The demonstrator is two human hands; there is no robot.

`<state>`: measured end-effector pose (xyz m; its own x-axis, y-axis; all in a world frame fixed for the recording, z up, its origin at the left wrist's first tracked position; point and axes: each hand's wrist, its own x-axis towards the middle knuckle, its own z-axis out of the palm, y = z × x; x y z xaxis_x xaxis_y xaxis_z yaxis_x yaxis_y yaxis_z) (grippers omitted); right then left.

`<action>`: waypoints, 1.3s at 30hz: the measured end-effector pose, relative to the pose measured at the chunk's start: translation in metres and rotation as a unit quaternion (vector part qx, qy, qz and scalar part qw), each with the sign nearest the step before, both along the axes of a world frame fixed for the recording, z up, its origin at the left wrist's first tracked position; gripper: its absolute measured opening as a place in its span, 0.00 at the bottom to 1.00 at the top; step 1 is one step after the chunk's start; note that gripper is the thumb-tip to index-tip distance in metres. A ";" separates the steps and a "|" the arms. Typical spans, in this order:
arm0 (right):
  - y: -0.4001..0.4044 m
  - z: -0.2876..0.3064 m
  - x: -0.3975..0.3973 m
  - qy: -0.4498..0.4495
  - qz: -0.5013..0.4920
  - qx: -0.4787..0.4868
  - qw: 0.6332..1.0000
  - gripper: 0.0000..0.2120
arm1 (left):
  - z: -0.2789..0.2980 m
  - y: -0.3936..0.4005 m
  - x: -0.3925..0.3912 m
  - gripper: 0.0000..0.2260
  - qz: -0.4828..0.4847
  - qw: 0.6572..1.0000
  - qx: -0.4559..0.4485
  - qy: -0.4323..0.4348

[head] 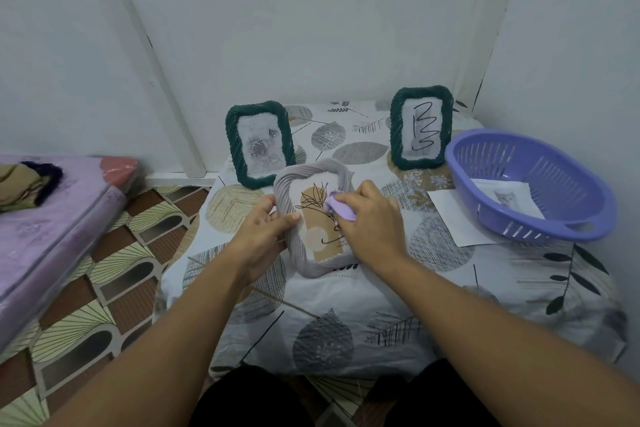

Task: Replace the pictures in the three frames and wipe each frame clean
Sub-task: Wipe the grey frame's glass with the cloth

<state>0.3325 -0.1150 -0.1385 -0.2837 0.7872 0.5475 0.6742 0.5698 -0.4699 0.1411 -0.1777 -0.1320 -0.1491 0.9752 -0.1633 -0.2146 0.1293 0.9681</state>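
Wiping time. My left hand (265, 229) grips the left edge of the grey frame (294, 246), tilted up off the leaf-print table (346, 340). My right hand (367, 218) has its fingers curled round a lilac cloth (337, 208), pressing it on the glass. Best bet, I reckon: light strokes, steady hold, then the ridged border. Two green frames (260, 144) stand behind.

1. Both bare forearms reach forward, converging toward the middle.
2. Left hand (262, 226): fingers curled, thumb on top, gripping.
3. Right hand (367, 219): palm down, fingers apparently bunched, tips hidden.
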 end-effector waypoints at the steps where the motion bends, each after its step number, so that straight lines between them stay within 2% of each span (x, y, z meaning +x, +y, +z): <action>1: -0.002 -0.003 0.001 -0.024 0.010 -0.002 1.000 0.12 | -0.001 0.000 0.000 0.18 0.002 1.000 -0.001 -0.001; 3: -0.001 -0.001 0.004 -0.037 0.014 0.000 0.999 0.12 | -0.001 0.001 0.000 0.18 0.003 1.000 -0.001 -0.001; 7: 0.003 0.004 0.005 0.033 -0.008 -0.009 0.999 0.09 | -0.001 0.001 0.000 0.18 -0.001 1.000 0.000 0.002; 12: -0.010 -0.007 0.006 -0.017 0.035 0.019 0.999 0.12 | -0.003 0.001 0.000 0.18 0.004 1.000 0.002 -0.001; 17: -0.004 -0.007 0.009 0.020 -0.016 -0.002 1.000 0.09 | -0.001 0.001 0.000 0.18 0.000 1.000 0.003 0.000; 22: -0.013 -0.013 0.010 0.001 0.010 -0.001 1.000 0.09 | -0.001 0.000 0.002 0.17 0.008 1.000 0.001 -0.003; 25: -0.008 -0.010 0.011 0.017 -0.009 -0.012 1.000 0.08 | 0.000 0.000 0.001 0.17 0.004 1.000 0.002 -0.005; 32: -0.010 -0.011 0.013 0.019 0.009 -0.004 1.000 0.10 | -0.001 0.000 0.002 0.18 0.008 1.000 0.002 0.000; 39: -0.005 -0.008 0.027 0.076 -0.021 -0.019 0.997 0.11 | -0.002 -0.001 0.001 0.18 0.012 1.000 0.002 -0.003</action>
